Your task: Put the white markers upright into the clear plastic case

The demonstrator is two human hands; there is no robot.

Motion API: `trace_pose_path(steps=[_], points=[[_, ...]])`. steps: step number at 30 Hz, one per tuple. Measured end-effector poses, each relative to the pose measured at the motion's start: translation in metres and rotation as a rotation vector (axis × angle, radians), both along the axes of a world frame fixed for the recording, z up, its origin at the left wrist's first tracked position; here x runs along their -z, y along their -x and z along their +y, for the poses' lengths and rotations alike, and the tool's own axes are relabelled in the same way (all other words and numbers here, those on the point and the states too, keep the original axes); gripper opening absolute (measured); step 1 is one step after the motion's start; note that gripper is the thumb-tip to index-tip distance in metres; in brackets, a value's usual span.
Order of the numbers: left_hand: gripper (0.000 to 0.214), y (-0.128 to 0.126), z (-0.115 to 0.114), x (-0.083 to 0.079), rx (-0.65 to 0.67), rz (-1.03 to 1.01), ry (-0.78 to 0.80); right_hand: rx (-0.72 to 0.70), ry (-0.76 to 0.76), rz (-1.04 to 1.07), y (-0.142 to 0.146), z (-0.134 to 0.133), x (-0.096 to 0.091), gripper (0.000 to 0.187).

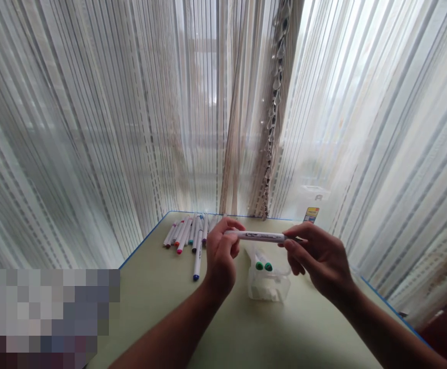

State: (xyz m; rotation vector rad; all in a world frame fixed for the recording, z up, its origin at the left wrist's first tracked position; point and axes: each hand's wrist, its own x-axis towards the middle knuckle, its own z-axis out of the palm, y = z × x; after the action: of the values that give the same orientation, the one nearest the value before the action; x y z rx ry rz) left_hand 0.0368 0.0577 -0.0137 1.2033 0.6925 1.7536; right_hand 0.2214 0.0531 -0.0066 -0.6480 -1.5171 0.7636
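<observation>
A white marker (260, 236) is held level above the table between both hands. My left hand (220, 256) pinches its left end with thumb and fingertips. My right hand (318, 256) grips the right end, fingers curled round it. Just below stands a clear plastic holder (267, 287) with two green-capped markers (264, 266) in it. Several more markers (187, 233) with coloured caps lie in a row at the far left of the table, and one with a blue cap (197, 261) lies a little nearer.
The pale green table (162, 297) has a blue edge and stands in a corner hung with sheer striped curtains (93, 128). A beaded curtain tie (275, 102) hangs at the back. A small yellow label (311, 214) shows at the far right edge.
</observation>
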Motion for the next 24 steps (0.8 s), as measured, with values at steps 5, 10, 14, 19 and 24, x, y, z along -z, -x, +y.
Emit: trace_pose_path(steps=[5,10,14,19,24], points=[[0.015,0.0005,-0.0004,0.0010,0.008,-0.001,-0.005,-0.014,0.005,0.005,-0.0008,0.0002,0.0009,0.015],[0.013,0.0006,0.0000,0.0030,-0.006,0.028,-0.022,-0.014,-0.005,-0.005,-0.0017,-0.0004,0.0006,0.015],[0.011,0.0011,0.0006,0.0039,0.001,0.038,-0.024,-0.021,0.006,-0.037,-0.0041,0.0010,-0.0017,0.016],[0.011,0.0021,0.0010,0.0021,0.015,0.031,-0.025,-0.005,0.042,-0.031,-0.0018,-0.0009,-0.0064,0.021],[0.015,-0.0004,-0.0028,-0.0010,0.014,0.046,0.002,0.010,0.094,0.057,0.0001,-0.0027,-0.0074,0.021]])
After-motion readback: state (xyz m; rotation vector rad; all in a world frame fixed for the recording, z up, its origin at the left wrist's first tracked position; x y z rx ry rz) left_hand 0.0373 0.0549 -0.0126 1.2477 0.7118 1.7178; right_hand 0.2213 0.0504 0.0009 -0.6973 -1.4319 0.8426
